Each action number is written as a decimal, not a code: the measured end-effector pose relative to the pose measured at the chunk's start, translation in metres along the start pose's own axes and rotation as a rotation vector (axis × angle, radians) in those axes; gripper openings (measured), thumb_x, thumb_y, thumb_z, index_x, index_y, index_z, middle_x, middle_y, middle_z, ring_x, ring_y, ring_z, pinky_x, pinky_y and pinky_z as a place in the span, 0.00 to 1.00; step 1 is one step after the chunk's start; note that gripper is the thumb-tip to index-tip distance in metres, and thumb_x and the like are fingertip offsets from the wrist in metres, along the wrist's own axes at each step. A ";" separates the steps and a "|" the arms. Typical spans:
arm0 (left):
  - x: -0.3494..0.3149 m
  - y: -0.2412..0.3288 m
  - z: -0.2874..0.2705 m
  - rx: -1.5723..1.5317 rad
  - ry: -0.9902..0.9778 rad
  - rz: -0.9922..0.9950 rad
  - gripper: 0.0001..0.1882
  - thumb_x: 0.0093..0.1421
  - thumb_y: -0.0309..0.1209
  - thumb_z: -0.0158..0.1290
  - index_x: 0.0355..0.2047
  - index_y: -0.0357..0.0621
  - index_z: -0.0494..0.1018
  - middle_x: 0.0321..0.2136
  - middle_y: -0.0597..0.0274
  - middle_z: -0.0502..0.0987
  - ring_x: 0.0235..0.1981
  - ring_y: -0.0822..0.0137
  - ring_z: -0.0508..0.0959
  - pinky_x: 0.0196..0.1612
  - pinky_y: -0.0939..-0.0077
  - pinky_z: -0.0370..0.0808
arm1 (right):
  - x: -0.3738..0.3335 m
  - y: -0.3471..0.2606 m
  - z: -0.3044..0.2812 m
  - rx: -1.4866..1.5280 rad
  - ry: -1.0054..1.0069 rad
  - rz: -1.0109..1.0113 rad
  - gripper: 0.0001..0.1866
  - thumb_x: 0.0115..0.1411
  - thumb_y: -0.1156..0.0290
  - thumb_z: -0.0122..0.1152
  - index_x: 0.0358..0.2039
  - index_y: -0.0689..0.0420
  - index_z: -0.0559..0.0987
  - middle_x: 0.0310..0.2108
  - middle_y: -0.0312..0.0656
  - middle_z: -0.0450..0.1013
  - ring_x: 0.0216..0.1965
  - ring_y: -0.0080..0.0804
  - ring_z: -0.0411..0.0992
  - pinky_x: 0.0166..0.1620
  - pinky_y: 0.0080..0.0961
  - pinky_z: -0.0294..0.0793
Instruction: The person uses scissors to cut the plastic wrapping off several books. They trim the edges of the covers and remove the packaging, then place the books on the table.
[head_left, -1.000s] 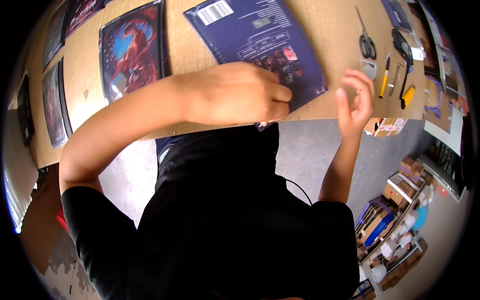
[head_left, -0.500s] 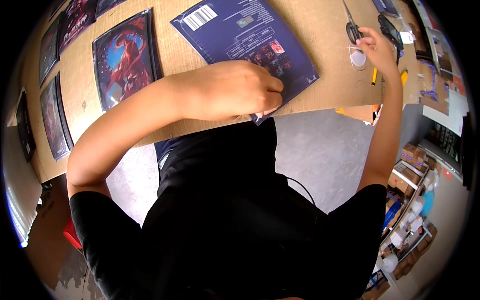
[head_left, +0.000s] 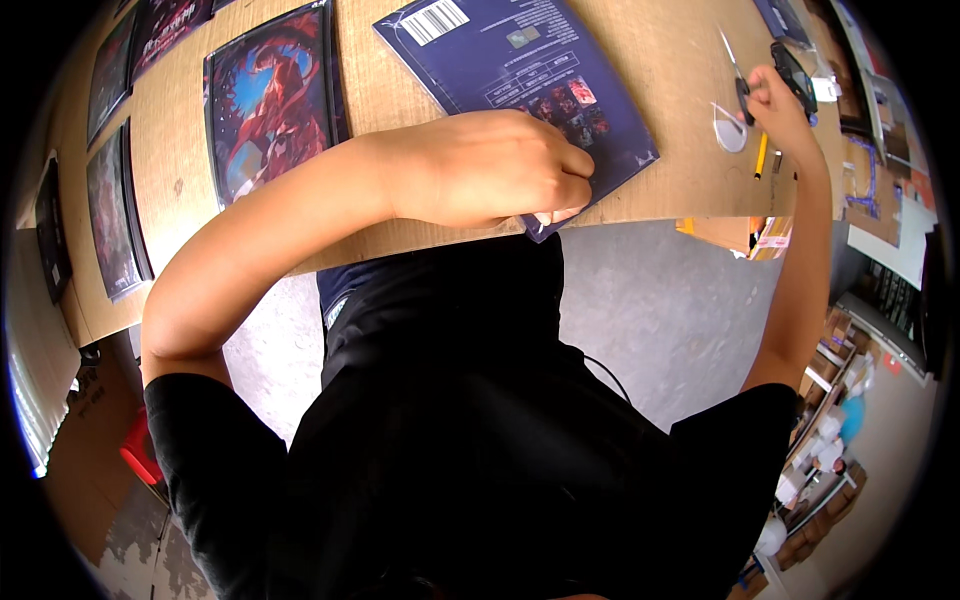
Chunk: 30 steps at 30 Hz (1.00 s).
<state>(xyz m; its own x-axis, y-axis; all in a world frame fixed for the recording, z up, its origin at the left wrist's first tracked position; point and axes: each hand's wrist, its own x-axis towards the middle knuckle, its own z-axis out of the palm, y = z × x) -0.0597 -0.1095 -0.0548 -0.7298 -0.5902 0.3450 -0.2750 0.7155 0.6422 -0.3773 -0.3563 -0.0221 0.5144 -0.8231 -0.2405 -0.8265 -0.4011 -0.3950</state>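
Note:
A dark purple flat package (head_left: 560, 75) with a barcode and small pictures lies slantwise on the table, its lower corner reaching past the near edge. My left hand (head_left: 530, 172) is closed over that corner, fingers pinching it. Over at the right, my right hand (head_left: 779, 103) has its fingers closed at the black handles of a pair of scissors (head_left: 742, 92), whose blades point away from me. Next to the scissors lies a round white piece (head_left: 730, 134) with a thin loop.
Several picture packages, among them a red-and-blue one (head_left: 272, 105), lie on the wooden table (head_left: 400, 262) at the left. A black tool (head_left: 793, 75) and a yellow pen (head_left: 761, 155) sit around my right hand. An open carton (head_left: 735, 236) stands below the table edge.
My right hand has curled its fingers around the scissors' handles, and the scissors have turned slightly. The left hand keeps its hold on the package corner. The whole view has shifted a little.

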 end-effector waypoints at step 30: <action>0.043 -0.011 0.025 0.275 0.162 -0.094 0.05 0.48 0.20 0.52 0.26 0.39 0.67 0.26 0.57 0.69 0.30 0.54 0.73 0.31 0.65 0.70 | -0.220 -0.159 0.104 -0.282 0.183 -0.232 0.19 0.42 0.69 0.66 0.36 0.61 0.75 0.16 0.39 0.67 0.13 0.33 0.64 0.17 0.27 0.62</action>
<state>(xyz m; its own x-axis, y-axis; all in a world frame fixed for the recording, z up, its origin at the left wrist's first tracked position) -0.1034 -0.1334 -0.0641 -0.5903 -0.6943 0.4118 -0.5109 0.7163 0.4752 -0.3352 -0.0692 0.0012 0.6668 -0.7452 -0.0018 -0.7364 -0.6585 -0.1551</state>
